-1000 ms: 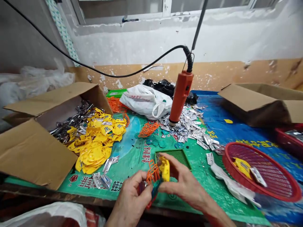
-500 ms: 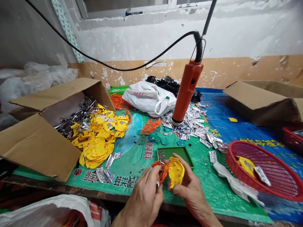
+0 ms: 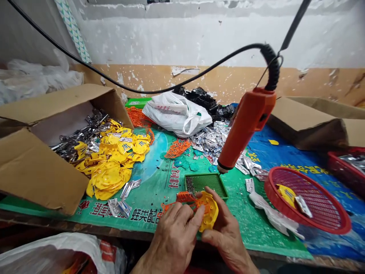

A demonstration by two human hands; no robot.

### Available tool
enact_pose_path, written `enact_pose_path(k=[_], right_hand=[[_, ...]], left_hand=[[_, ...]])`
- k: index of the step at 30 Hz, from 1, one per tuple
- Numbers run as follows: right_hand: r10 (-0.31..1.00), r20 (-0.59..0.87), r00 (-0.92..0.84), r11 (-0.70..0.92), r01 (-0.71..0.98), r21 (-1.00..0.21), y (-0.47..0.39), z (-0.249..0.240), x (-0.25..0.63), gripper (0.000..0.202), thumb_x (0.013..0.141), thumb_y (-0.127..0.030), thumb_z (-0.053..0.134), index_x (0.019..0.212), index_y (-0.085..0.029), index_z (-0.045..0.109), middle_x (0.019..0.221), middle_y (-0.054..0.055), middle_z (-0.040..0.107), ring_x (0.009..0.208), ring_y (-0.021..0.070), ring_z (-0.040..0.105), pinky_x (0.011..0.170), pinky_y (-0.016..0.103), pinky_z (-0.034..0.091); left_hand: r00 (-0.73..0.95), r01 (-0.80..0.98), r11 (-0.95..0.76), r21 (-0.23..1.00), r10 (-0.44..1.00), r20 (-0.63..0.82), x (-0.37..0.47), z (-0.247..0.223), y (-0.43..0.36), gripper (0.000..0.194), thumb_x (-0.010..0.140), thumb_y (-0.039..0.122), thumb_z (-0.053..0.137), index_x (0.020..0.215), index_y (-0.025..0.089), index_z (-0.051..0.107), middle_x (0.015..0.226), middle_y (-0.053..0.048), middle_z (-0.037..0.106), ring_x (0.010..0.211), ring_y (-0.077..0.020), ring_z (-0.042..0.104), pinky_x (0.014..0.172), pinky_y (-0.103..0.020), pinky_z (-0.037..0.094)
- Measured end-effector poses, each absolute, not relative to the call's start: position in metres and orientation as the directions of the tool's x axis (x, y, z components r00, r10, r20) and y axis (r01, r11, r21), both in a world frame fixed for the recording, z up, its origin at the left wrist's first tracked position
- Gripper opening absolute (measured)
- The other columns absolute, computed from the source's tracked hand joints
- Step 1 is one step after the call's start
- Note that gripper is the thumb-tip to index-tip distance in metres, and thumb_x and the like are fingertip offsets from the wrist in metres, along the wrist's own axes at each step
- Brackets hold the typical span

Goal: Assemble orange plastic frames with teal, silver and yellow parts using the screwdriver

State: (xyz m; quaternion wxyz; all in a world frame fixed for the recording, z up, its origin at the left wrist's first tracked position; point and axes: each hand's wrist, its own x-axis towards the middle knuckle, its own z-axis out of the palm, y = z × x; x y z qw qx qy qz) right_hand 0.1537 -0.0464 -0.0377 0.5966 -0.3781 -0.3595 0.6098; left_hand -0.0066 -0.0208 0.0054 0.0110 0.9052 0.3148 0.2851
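Note:
A curved yellow plastic shell (image 3: 211,215), its hollow side with small pegs facing me, rests in my right hand (image 3: 226,238), fingers behind it and thumb at its lower edge. My left hand (image 3: 176,234) is closed on an orange plastic lattice part (image 3: 185,197). One end of that part lies inside the shell, under the left index finger. Just beyond the hands sits a green mesh tray (image 3: 209,184) with small screws gathered at its left side. Above the tray an orange electric screwdriver (image 3: 246,129) hangs tilted from its cord, touched by neither hand.
On the left, a cardboard box (image 3: 40,171) lies beside a heap of yellow shells (image 3: 111,179) and metal pieces. Silver strips (image 3: 211,137), orange lattices (image 3: 177,147) and a white bag (image 3: 178,114) lie further back. A red basket (image 3: 308,224) stands at right, near another cardboard box (image 3: 305,125).
My left hand has brought the orange lattice part against the inside of the yellow shell. The hanging screwdriver has swung right and now tilts. My view has shifted slightly.

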Motion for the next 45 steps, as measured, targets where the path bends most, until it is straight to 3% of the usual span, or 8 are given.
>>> enact_pose_path(k=[9,15,19,24,29,37,41,45], right_hand=[[0.999,-0.046,0.009,-0.039,-0.405,-0.914,-0.047,-0.035,0.151,0.082,0.056,-0.026,0.089,0.13,-0.034,0.055,0.127,0.004,0.066,0.106,0.0226,0.066,0.091,0.031,0.052],[0.996,-0.063,0.059,-0.041,-0.322,-0.946,-0.05,-0.042,0.153,0.085,0.054,-0.031,0.09,0.132,-0.037,0.055,0.135,0.003,0.06,0.121,0.0266,0.058,0.102,0.037,0.047],[0.993,-0.013,0.119,0.019,-0.262,-0.965,-0.052,-0.049,0.152,0.083,0.055,-0.032,0.09,0.131,-0.033,0.057,0.139,0.007,0.056,0.123,0.0292,0.057,0.104,0.041,0.046],[0.994,0.044,0.099,0.07,-0.278,-0.958,-0.051,-0.05,0.153,0.085,0.055,-0.025,0.09,0.131,-0.038,0.056,0.138,0.005,0.057,0.124,0.0275,0.058,0.102,0.037,0.048],[0.991,0.084,0.101,0.106,-0.246,-0.964,-0.051,-0.047,0.154,0.085,0.057,-0.022,0.089,0.131,-0.045,0.053,0.137,0.0,0.059,0.125,0.0248,0.057,0.104,0.036,0.046],[0.982,0.162,0.096,0.173,-0.128,-0.977,-0.054,-0.054,0.157,0.087,0.062,-0.026,0.087,0.137,-0.043,0.047,0.14,0.002,0.056,0.125,0.0265,0.056,0.105,0.039,0.045],[0.983,0.139,0.122,0.143,-0.028,-0.989,-0.054,-0.053,0.153,0.086,0.063,-0.036,0.085,0.14,-0.038,0.046,0.14,0.006,0.055,0.123,0.0286,0.056,0.103,0.041,0.046],[0.984,0.145,0.104,0.13,0.134,-0.982,-0.043,-0.032,0.149,0.081,0.068,-0.049,0.078,0.141,-0.034,0.047,0.134,0.006,0.057,0.12,0.0286,0.056,0.102,0.039,0.046]], left_hand=[[0.644,0.574,-0.803,0.16,0.563,0.518,-0.005,0.005,-0.023,0.038,0.095,0.016,0.036,0.129,0.008,0.051,0.082,-0.01,0.065,0.071,-0.024,0.059,0.061,-0.039,0.053],[0.641,0.566,-0.8,0.2,0.579,0.503,-0.005,0.003,-0.022,0.034,0.095,0.018,0.039,0.123,0.012,0.056,0.081,-0.009,0.065,0.07,-0.0218,0.058,0.061,-0.035,0.053],[0.642,0.52,-0.818,0.245,0.564,0.519,-0.008,0.002,-0.021,0.038,0.094,0.017,0.041,0.129,0.011,0.053,0.094,-0.013,0.066,0.078,-0.0227,0.06,0.066,-0.036,0.055],[0.637,0.526,-0.824,0.212,0.547,0.544,-0.01,0.005,-0.02,0.039,0.094,0.017,0.039,0.13,0.014,0.054,0.119,-0.015,0.064,0.093,-0.0243,0.061,0.078,-0.039,0.056],[0.635,0.524,-0.831,0.187,0.527,0.565,-0.008,0.0,-0.02,0.039,0.094,0.019,0.038,0.127,0.011,0.056,0.123,-0.016,0.064,0.091,-0.0248,0.061,0.075,-0.039,0.056],[0.606,0.529,-0.827,0.19,0.525,0.598,-0.007,-0.016,-0.02,0.048,0.091,0.017,0.036,0.137,0.015,0.049,0.125,-0.016,0.064,0.09,-0.026,0.061,0.075,-0.042,0.055],[0.626,0.491,-0.831,0.259,0.544,0.558,-0.009,-0.006,-0.021,0.048,0.087,0.013,0.043,0.134,0.012,0.051,0.125,-0.017,0.065,0.095,-0.0266,0.063,0.081,-0.042,0.055],[0.579,0.427,-0.788,0.442,0.614,0.535,-0.01,0.009,-0.021,0.041,0.083,0.007,0.048,0.124,0.009,0.057,0.119,-0.017,0.068,0.109,-0.0254,0.062,0.094,-0.039,0.051]])
